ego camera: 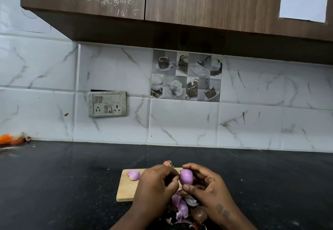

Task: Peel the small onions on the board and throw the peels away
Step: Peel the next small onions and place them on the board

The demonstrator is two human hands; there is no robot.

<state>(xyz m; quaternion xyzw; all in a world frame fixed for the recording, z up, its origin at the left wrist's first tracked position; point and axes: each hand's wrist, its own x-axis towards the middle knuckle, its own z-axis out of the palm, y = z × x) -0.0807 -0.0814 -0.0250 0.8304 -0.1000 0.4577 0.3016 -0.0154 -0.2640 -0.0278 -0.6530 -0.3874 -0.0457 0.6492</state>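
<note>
Two bare hands are peeling a small purple onion [186, 176] above a wooden cutting board [126, 186].

The right hand [207, 184] is gripping the onion, its fingers [188, 188] curling narrowly around it from top and bottom, while the left hand [156, 181] is pinching at the onion's left end with its fingers closed tight. The board is lying on the dark table [63, 175], and another peeled onion [134, 174] is sitting at the board's far left corner. An unpeeled onion [168, 163] is peeking out just behind the hands. Purple and brown peels [182, 208] are piling on the table between the wrists, just beside the board's near edge.
</note>
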